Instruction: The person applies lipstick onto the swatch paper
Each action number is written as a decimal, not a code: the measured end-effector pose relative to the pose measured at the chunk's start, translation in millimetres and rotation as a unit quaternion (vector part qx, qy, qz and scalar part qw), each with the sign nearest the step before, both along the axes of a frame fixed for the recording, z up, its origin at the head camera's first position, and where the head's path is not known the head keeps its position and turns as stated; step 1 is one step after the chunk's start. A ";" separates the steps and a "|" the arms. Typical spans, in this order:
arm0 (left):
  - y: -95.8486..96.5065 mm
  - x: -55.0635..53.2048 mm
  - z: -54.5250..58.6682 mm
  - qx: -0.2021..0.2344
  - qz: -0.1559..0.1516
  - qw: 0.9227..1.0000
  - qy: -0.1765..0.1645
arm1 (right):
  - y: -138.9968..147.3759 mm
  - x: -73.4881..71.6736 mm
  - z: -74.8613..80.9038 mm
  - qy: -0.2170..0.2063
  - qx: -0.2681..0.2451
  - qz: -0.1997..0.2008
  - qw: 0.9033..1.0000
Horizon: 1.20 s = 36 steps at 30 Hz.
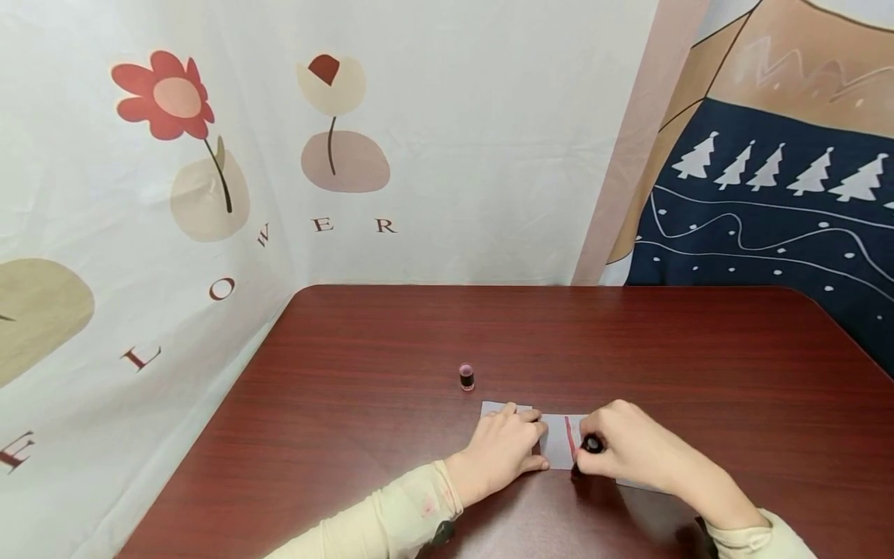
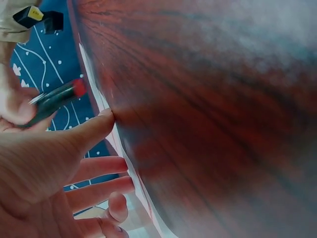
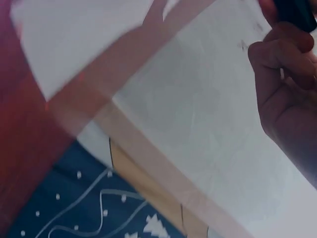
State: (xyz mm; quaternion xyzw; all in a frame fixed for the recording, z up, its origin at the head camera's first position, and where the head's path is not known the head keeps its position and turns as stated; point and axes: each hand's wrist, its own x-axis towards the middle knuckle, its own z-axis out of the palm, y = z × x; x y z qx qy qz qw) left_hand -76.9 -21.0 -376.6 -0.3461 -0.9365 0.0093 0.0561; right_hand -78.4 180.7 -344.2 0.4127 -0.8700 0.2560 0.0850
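In the head view several white paper pieces lie in a row near the table's front. My left hand [image 1: 504,444] rests spread on the left paper [image 1: 492,406] and reaches the edge of the middle paper [image 1: 555,444], its fingers mostly straight. A thick red line [image 1: 570,437] runs down the middle paper. Just right of this line, my right hand [image 1: 625,444] grips a black tube [image 1: 592,443] upright over the paper. The left wrist view shows the tube's red tip [image 2: 79,87]. Part of another paper [image 1: 639,487] shows beneath my right hand.
A small cylinder with a pinkish top and a dark band [image 1: 466,377] stands farther back on the dark red wooden table [image 1: 391,341]. Printed cloths hang behind and to the left of the table, one showing flowers [image 1: 180,97] and letters.
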 end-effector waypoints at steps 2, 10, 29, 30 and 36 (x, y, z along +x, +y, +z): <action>0.2 0.1 0.0 0.002 -0.001 1.000 0.002 | 6.0 -1.9 6.9 0.004 -0.009 -0.014 1.000; 0.4 -0.3 1.5 0.011 -0.009 1.000 -0.001 | 31.9 0.0 35.9 -0.044 -0.012 -0.100 0.994; 14.8 5.7 20.5 0.062 -0.050 0.996 0.030 | 74.3 0.6 40.1 -0.119 0.004 -0.149 0.982; 20.1 6.5 19.1 0.059 -0.055 0.996 0.026 | 76.6 1.0 37.6 -0.123 0.003 -0.148 0.981; 47.4 10.2 14.5 -0.002 -0.065 0.998 -0.006 | 86.2 3.6 26.2 -0.126 0.008 -0.148 0.981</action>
